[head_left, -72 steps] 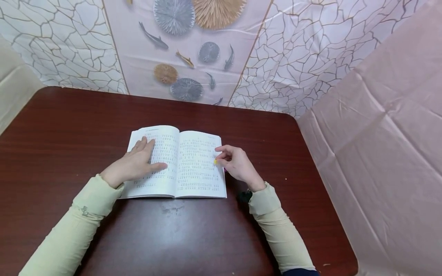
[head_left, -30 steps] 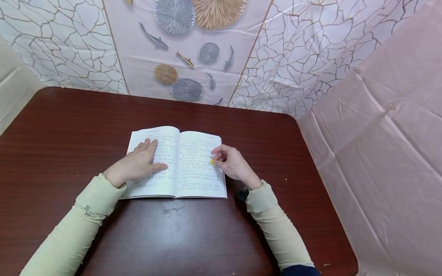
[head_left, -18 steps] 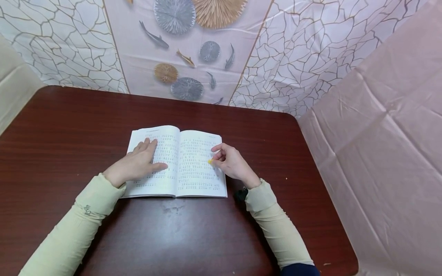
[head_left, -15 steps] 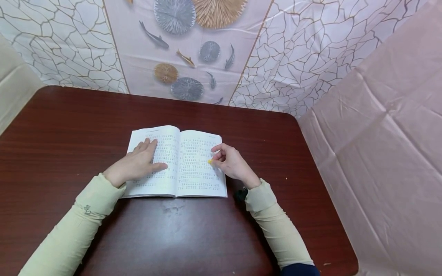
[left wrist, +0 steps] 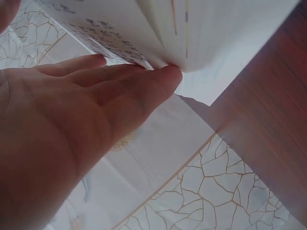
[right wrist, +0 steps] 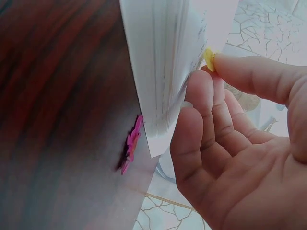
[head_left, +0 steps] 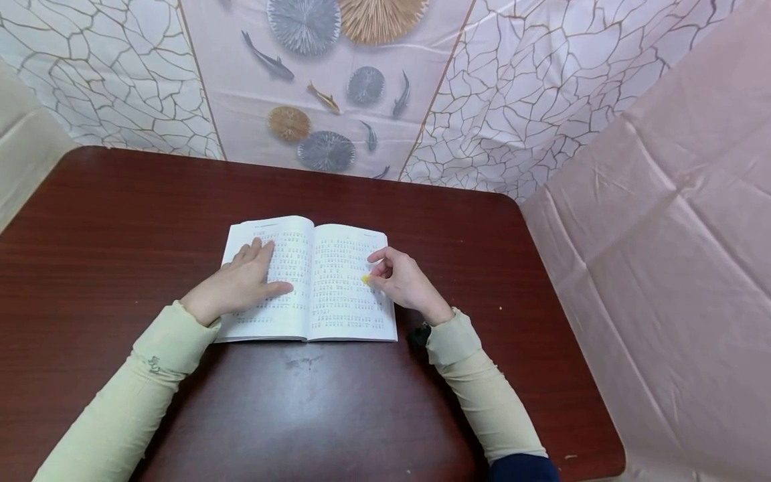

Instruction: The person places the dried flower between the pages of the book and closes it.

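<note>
An open book [head_left: 337,314] with printed pages lies on the table. My left hand [head_left: 237,284] rests spread on its left page, thumb reaching toward the spine; the left wrist view shows the fingertips [left wrist: 168,79] against the paper. Over the outer edge of the right page, my right hand [head_left: 405,281] pinches a small yellow petal-like piece [head_left: 365,279] between thumb and fingers. The right wrist view shows this yellow piece [right wrist: 209,59] at the thumb tip, close to the page. A flat magenta flower-like piece [right wrist: 130,146] lies on the table beside the book's right edge.
The dark red-brown table [head_left: 150,201] has rounded corners. A dark object [head_left: 418,337] sits beside the right cuff. Patterned cloth [head_left: 325,67] hangs behind the table, and pinkish cloth [head_left: 662,268] stands along its right side.
My right hand has moved slightly left over the right page, carrying the yellow piece. My left hand has slid a little to the right and stays on the left page.
</note>
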### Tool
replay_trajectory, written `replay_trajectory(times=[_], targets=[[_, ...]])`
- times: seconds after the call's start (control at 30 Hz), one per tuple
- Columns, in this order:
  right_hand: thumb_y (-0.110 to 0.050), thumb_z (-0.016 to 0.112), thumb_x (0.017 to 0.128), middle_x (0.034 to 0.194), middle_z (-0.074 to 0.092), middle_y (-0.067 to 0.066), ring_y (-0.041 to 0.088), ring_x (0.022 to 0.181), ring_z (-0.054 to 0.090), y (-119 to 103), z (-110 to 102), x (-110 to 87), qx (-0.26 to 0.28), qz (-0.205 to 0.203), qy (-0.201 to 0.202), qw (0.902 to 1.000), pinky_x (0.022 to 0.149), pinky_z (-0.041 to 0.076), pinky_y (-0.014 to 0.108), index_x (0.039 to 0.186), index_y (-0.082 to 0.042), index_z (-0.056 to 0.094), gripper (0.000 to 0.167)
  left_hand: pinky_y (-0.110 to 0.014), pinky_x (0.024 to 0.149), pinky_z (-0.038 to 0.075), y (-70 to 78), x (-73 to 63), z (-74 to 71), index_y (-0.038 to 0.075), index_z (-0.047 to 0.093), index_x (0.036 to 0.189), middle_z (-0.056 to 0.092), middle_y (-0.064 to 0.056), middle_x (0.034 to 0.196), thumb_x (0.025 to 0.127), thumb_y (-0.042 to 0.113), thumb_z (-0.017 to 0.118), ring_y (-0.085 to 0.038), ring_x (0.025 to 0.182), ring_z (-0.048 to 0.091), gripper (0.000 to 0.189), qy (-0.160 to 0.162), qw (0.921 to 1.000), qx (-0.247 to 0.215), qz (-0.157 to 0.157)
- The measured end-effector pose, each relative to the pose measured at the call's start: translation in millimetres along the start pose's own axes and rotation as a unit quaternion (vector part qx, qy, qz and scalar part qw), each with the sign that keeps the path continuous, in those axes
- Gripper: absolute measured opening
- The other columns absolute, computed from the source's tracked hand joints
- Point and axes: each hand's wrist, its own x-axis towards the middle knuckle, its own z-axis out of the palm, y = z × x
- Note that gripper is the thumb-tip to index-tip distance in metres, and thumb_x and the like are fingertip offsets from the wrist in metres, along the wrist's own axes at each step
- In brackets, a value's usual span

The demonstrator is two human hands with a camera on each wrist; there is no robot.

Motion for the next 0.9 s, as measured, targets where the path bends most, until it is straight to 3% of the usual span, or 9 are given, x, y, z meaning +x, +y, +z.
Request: replay_trajectory(times=[0.9], targets=[[-0.009,0.068,0.089,0.086,0.061,0.004,0.019,0.075,0.056,2.2,-1.6,-1.9,-0.004,0.003,0.002,1.0,0.059,0.047,0.028,0.115,-0.007,0.059,0.027,-0.063,0.111,0.013,1.7,-2.4,-1.2,-0.015,0.015,0.148,0.006,-0.04,0.152,0.095,0.045,0.058,-0.057,0.138,0.009,0.092,0.007,1.0,0.002,0.005]])
